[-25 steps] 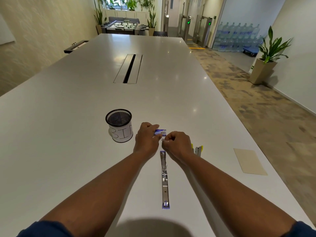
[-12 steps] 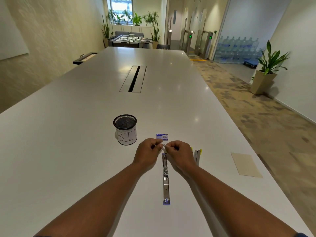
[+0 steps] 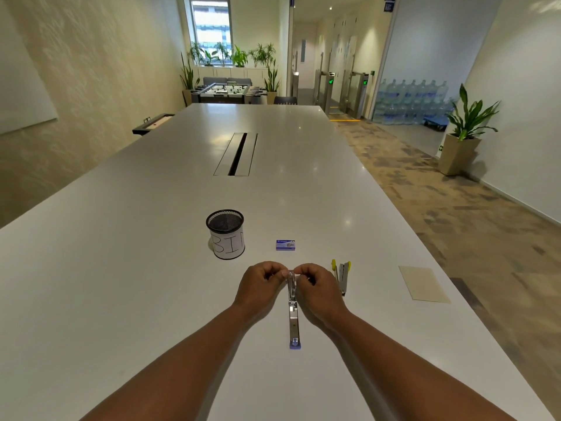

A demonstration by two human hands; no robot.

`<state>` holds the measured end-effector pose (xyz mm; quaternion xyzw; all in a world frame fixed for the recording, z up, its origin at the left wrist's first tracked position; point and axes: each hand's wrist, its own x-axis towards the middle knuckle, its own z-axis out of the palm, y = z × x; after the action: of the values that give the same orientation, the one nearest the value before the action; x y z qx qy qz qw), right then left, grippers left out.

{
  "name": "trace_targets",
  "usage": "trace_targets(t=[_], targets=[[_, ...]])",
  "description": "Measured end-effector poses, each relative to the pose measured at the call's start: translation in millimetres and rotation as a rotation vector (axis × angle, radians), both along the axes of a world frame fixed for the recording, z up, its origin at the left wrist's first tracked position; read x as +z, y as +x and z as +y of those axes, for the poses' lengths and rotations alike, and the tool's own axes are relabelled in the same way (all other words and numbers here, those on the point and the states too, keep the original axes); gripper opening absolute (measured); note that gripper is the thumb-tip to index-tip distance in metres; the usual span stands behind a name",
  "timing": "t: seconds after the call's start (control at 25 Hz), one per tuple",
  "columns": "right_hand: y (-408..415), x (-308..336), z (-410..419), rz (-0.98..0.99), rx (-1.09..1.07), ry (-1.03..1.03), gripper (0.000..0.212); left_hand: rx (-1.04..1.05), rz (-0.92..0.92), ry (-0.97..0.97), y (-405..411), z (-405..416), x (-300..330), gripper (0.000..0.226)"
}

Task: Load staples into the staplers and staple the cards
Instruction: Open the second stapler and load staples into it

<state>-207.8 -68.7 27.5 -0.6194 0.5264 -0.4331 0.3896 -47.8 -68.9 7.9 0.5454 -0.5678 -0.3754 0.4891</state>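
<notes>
A metal stapler [image 3: 294,317] lies folded open flat on the white table [image 3: 121,268], running away from me, with a blue end nearest me. My left hand [image 3: 261,284] and my right hand [image 3: 315,287] meet over its far end and together pinch a small strip of staples [image 3: 290,272] at the channel. A small blue staple box [image 3: 285,244] lies just beyond my hands. A second stapler with yellow ends [image 3: 342,275] lies to the right. A beige card [image 3: 423,283] rests near the table's right edge.
A black mesh cup labelled BIN [image 3: 226,233] stands left of the staple box. A cable slot [image 3: 236,154] runs down the table's middle. The table's right edge drops to a carpeted floor with a potted plant [image 3: 464,132].
My hands left the staple box and came back toward me with the staple strip, down to the far end of the open stapler. The box now lies uncovered.
</notes>
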Motion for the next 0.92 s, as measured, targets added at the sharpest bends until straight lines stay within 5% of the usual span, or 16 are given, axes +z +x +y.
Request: trace_targets(t=[0.24, 0.52, 0.76, 0.92], targets=[[-4, -21, 25, 0.080, 0.009, -0.066, 0.006, 0.048, -0.091, 0.009, -2, 5, 4, 0.016], [-6, -29, 21, 0.336, 0.033, -0.183, 0.011, 0.047, -0.248, 0.015, -4, 4, 5, 0.023], [-7, -31, 17, 0.341, 0.033, -0.174, 0.009, -0.026, -0.096, 0.098, -4, -1, 12, 0.018], [-6, -31, 17, 0.336, 0.026, -0.178, 0.010, -0.106, -0.312, 0.107, -2, -9, 19, 0.022]])
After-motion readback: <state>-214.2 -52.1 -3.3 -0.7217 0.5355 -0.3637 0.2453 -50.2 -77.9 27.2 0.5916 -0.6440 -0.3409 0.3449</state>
